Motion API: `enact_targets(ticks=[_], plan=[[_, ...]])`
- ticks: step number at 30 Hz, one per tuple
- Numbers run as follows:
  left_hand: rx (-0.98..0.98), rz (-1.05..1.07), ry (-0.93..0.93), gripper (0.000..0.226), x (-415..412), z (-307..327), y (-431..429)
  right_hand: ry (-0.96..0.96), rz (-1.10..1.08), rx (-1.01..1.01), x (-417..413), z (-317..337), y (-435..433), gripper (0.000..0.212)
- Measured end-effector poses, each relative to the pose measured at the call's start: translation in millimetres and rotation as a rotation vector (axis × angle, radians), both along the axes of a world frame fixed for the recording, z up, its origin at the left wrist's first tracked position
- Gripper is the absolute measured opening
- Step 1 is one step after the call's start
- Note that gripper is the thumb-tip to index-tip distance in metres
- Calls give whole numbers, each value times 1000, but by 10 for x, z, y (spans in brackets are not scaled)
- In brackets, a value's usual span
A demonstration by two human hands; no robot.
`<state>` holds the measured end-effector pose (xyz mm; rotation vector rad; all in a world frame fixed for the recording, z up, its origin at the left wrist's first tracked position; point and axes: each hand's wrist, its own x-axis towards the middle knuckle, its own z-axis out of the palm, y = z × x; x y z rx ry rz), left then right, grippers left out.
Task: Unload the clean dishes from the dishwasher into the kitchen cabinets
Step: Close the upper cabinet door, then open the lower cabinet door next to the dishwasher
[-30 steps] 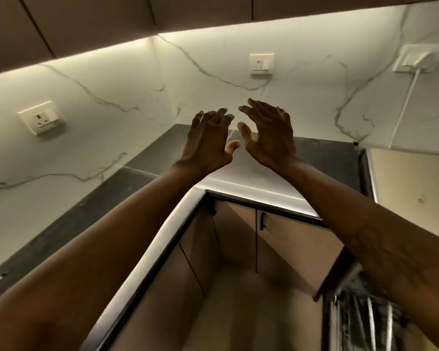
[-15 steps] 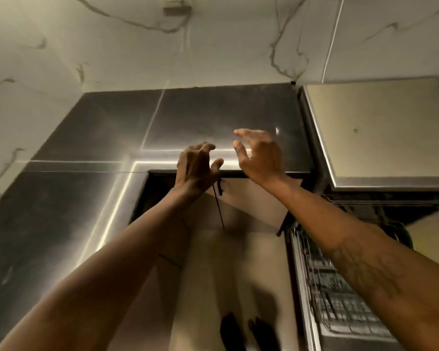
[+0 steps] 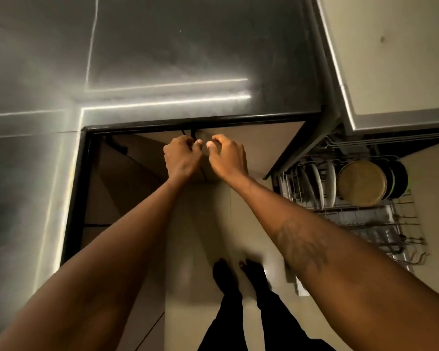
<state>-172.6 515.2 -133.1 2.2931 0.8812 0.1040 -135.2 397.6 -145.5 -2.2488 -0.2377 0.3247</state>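
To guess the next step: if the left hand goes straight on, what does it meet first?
Probably the dark handle on the cabinet door; the left hand curls beside it, depth unclear.

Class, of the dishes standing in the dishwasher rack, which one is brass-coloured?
The round brass-coloured plate, standing on edge between the white plates and the dark plates. It alone is golden; the others are white or dark.

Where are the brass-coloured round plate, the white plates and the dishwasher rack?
brass-coloured round plate (image 3: 362,183), head view, centre of its face.
white plates (image 3: 320,188), head view, rim of one upright plate.
dishwasher rack (image 3: 375,221), head view, bare front wires.
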Motion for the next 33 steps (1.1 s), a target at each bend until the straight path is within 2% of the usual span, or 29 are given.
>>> enact_targets(ticks=[5, 8, 10, 14, 17, 20, 24, 28, 33], plan=[[-182, 222, 45, 10, 311, -291, 51, 169, -63, 68, 298, -259, 357, 30], [-263, 366, 61, 14, 419, -412, 97, 310, -74, 96, 388, -421, 507, 24], [-267, 415, 40, 13, 440, -494, 162, 383, -86, 147, 408, -485, 586, 28], [-304, 349, 3, 26, 414, -569, 264, 404, -125, 249, 390, -521, 690, 25], [-351, 331, 14, 27, 408, -532, 310, 416, -209, 294, 398, -500, 754, 22], [-377, 275, 28, 26, 368, -489, 340, 431, -214, 231, 393, -499, 772, 24], [-383, 228, 22, 12, 235, -474, 309, 421, -178, 191, 258, -510, 662, 32], [-364, 151, 42, 14, -23, -474, 208, 398, -142, 131, -3, -511, 444, 36], [-421, 174, 99, 14, -351, -480, 27, 386, -138, 96, -356, -576, 181, 39]])
